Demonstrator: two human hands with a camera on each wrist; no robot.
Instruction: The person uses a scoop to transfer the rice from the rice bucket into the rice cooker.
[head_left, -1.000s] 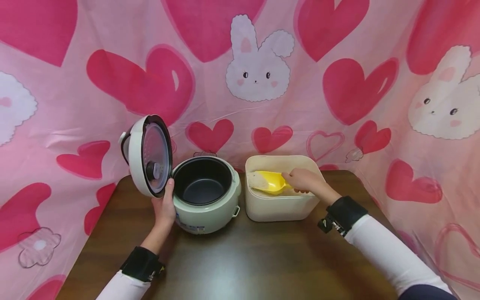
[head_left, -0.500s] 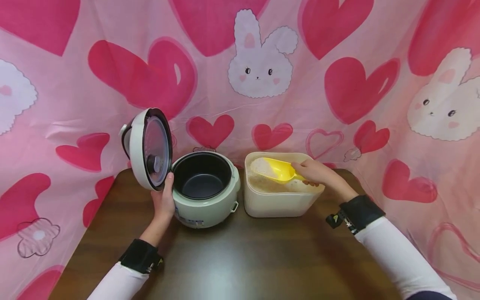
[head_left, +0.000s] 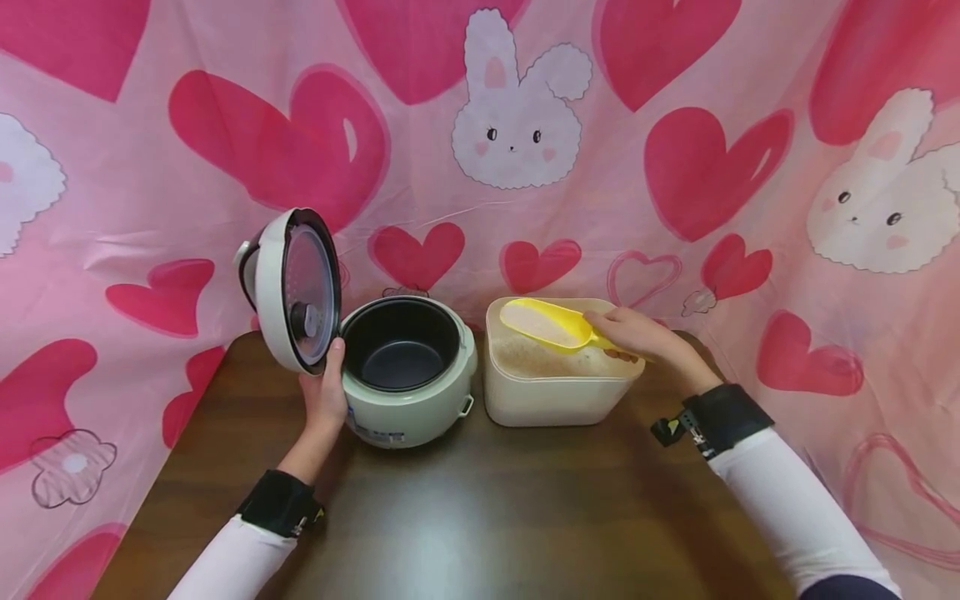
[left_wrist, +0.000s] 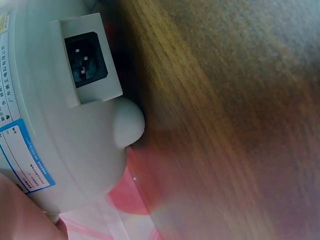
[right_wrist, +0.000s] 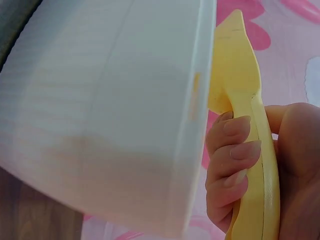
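Observation:
My right hand [head_left: 633, 332] grips the handle of a yellow scoop [head_left: 585, 333], fingers curled round it in the right wrist view. White rice [head_left: 534, 322] fills the scoop, which is held over a cream rice bin [head_left: 562, 404] with more rice inside. Left of the bin stands a pale green rice cooker [head_left: 408, 421], its black inner pot [head_left: 405, 363] bare inside. The cooker's lid [head_left: 276, 292] stands raised on the left. My left hand [head_left: 324, 400] rests against the cooker's side below the lid, thumb straight at the lid's lower edge; its other fingers are mostly hidden.
Cooker and bin stand side by side near the back of a dark wooden table [head_left: 480, 508]. A pink cloth [head_left: 420, 183] with hearts and rabbits hangs close behind them. The cooker's power socket [left_wrist: 86, 59] faces the left wrist camera.
The right hand has lifted the scoop out of the rice in the bin and levelled it, with rice in it. The left hand has stayed at the cooker's side.

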